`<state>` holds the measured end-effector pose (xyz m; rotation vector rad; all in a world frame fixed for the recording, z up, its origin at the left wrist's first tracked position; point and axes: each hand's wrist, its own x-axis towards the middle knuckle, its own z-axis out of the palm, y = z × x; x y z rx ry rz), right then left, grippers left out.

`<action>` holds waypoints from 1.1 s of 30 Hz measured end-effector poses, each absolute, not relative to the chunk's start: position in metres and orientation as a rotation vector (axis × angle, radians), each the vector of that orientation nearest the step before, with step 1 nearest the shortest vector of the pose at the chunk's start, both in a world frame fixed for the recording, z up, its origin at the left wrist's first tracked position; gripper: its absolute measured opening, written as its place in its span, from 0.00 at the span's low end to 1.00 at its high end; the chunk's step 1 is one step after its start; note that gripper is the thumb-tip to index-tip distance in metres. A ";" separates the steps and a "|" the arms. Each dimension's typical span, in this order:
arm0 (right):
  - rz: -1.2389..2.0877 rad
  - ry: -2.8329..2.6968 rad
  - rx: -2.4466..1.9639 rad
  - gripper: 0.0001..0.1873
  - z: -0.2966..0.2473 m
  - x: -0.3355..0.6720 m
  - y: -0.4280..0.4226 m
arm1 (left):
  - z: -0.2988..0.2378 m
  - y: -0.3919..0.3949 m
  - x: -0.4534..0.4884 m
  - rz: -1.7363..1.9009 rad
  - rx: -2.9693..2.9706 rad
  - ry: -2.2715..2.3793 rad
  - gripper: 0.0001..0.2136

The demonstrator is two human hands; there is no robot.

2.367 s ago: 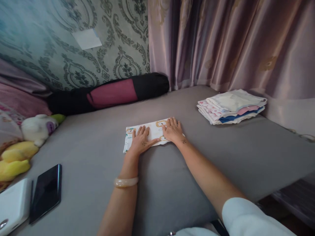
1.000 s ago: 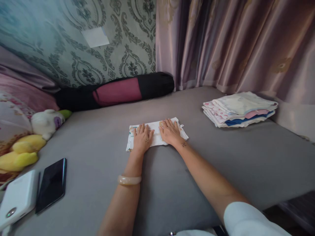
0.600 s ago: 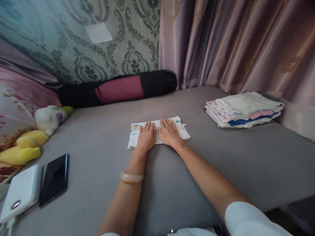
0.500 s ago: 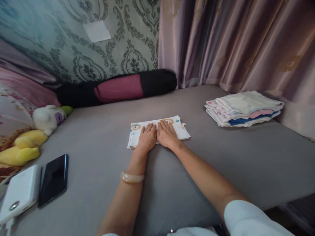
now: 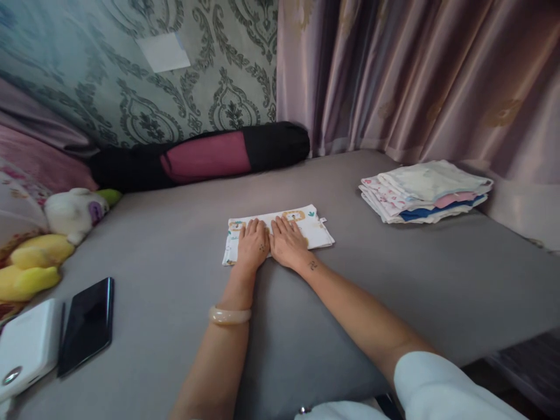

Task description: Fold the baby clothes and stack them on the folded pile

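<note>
A small white printed cloth (image 5: 311, 228), folded into a flat rectangle, lies in the middle of the grey bed surface (image 5: 175, 245). My left hand (image 5: 252, 245) rests flat on its left half, fingers stretched out. My right hand (image 5: 286, 242) lies flat right beside it on the cloth's middle, fingers also extended. The two hands touch side by side. The cloth's right end is uncovered. A pale bangle (image 5: 230, 315) sits on my left wrist.
A stack of folded cloths (image 5: 424, 189) lies at the far right by the curtain (image 5: 415, 76). A black and maroon roll bag (image 5: 201, 157) lies against the wall. Plush toys (image 5: 52, 233), a dark phone (image 5: 86, 325) and a white power bank (image 5: 24, 348) sit at the left.
My hands, at first apart on the cloth, have slid together toward its middle. The cloth's right end has come uncovered. The view shifted slightly.
</note>
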<state>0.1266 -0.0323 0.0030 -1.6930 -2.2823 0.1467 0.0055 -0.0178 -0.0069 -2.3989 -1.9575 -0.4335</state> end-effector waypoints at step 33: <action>0.846 -1.642 -2.308 0.14 0.033 0.269 0.018 | 0.024 -0.009 -0.082 -0.467 -1.762 -2.886 0.18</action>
